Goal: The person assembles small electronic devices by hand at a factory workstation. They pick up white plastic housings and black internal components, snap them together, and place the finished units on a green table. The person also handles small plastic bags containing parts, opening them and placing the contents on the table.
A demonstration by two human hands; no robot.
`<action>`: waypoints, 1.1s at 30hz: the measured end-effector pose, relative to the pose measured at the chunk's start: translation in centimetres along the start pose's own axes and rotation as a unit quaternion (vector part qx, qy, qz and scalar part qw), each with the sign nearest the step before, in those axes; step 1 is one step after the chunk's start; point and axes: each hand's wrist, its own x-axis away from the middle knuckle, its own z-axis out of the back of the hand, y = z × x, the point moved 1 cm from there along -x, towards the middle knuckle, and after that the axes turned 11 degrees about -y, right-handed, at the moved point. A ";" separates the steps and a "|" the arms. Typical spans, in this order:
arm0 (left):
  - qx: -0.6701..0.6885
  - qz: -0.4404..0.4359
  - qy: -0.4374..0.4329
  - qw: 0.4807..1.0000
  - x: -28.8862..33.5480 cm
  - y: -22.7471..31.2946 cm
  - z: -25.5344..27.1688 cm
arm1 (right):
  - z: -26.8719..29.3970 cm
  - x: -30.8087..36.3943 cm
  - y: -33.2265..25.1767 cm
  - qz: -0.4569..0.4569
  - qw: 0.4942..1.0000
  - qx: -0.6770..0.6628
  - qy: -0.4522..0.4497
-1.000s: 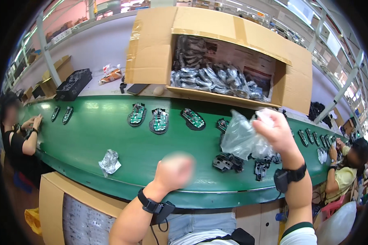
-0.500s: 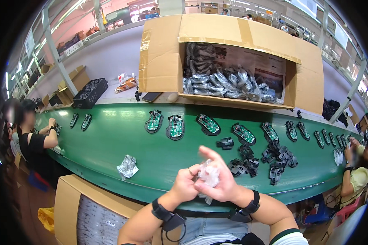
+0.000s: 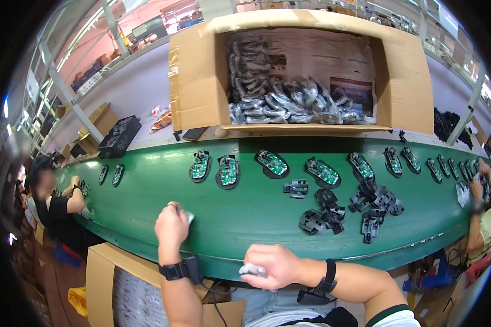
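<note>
My left hand [image 3: 171, 226] is closed over a clear plastic-wrapped packet [image 3: 189, 216] on the green work surface [image 3: 147, 201]; most of the packet is hidden under the fingers. Lower down, by the near edge, my right hand [image 3: 276, 265] is clenched round a wad of crumpled clear plastic [image 3: 252, 269]. Ahead of both hands lie mouse-shaped black bases with green circuit boards, such as this nearest one [image 3: 322, 172]. Right of the middle sit loose black plastic parts [image 3: 313, 221], several of them in a heap.
A big open carton [image 3: 199, 111] of plastic-wrapped pieces stands at the back. Another carton [image 3: 101, 283] is below the near edge on the left. A black tray [image 3: 119, 136] sits at the back left. Co-workers [image 3: 60, 204] sit at both ends.
My hands, together round the crumpled plastic before, have parted. The left has moved left onto the wrapped packet; the right has drawn down toward the near edge with the plastic.
</note>
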 end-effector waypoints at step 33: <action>0.576 -0.133 -0.226 0.774 3.5 8.6 -3.6 | 3.1 -0.3 2.6 -0.131 0.920 -0.248 0.274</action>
